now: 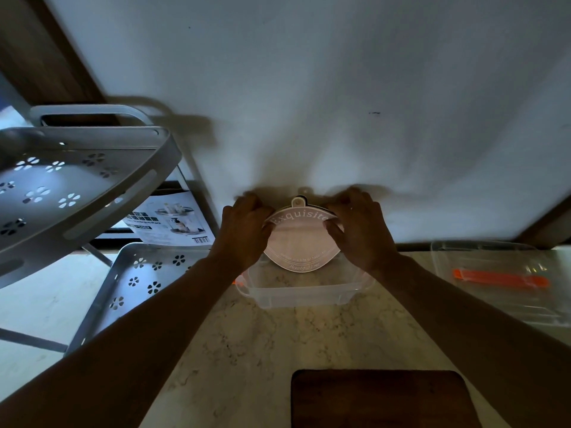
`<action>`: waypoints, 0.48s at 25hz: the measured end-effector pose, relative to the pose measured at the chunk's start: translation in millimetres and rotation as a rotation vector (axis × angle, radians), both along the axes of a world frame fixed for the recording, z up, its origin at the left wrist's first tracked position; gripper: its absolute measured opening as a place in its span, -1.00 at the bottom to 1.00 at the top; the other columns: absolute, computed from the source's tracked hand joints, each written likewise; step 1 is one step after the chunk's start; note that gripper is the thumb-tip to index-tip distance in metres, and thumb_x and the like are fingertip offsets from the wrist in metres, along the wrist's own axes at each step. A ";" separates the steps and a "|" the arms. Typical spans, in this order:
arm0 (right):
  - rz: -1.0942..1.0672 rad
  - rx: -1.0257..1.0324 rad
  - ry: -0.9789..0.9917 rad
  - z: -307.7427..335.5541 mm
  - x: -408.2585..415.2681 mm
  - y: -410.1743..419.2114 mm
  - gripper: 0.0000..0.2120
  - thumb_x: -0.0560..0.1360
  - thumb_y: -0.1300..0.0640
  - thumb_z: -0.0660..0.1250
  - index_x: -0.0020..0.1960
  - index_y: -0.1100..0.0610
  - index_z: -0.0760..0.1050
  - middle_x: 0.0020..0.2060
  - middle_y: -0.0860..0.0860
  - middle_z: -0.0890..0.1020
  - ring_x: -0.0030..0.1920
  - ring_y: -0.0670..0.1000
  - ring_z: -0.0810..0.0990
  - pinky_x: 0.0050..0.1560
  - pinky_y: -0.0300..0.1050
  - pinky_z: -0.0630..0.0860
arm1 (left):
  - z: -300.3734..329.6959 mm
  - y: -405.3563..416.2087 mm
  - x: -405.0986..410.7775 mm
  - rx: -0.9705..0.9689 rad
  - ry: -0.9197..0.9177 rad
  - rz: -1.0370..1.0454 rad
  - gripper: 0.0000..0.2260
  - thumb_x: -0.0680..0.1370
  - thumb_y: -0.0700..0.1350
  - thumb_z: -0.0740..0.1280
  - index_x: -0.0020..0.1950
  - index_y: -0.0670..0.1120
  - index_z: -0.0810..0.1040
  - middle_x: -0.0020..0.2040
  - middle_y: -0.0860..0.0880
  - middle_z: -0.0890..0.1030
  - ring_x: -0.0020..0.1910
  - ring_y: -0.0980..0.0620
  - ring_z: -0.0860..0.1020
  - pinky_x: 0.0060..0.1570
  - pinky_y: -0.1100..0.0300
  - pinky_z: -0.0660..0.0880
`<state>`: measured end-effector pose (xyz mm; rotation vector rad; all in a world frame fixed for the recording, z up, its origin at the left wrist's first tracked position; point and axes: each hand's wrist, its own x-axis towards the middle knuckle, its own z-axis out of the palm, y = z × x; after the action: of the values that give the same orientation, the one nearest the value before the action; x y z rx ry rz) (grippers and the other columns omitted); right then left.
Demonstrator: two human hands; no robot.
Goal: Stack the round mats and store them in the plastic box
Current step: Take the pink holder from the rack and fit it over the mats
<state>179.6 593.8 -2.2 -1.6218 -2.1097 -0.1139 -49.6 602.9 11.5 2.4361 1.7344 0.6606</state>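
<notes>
A stack of round mats (301, 242), the top one pink with the white word "Exquisite" and a small hanging tab at its far edge, is tilted into the far side of a clear plastic box (304, 293) on the marble counter. My left hand (245, 225) grips the stack's left edge. On the stack's right edge sits my right hand (360, 223), fingers curled over the rim. A darker mat edge shows behind the pink one. The mats' lower edge dips inside the box.
The box's clear lid (500, 282) with an orange clip lies on the counter at the right. A grey tiered rack (77, 186) with flower cut-outs stands left, a printed carton (173, 223) behind it. A dark wooden board (380, 400) lies at the near edge. The wall is close behind.
</notes>
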 end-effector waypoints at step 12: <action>-0.003 0.000 0.028 1.4 -2.6 -3.1 -0.72 0.44 0.16 0.45 0.15 0.10 0.57 0.05 0.13 0.57 0.11 0.20 0.49 -0.01 0.04 0.41 | -3.3 -3.4 0.7 0.006 0.095 0.013 -0.82 0.53 -0.18 0.36 0.10 -0.17 0.60 0.13 -0.22 0.54 0.13 -0.22 0.49 0.13 -0.16 0.40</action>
<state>177.0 590.7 -0.8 -1.6178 -2.0860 -0.0920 -48.8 599.4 8.2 2.5011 1.7850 0.5609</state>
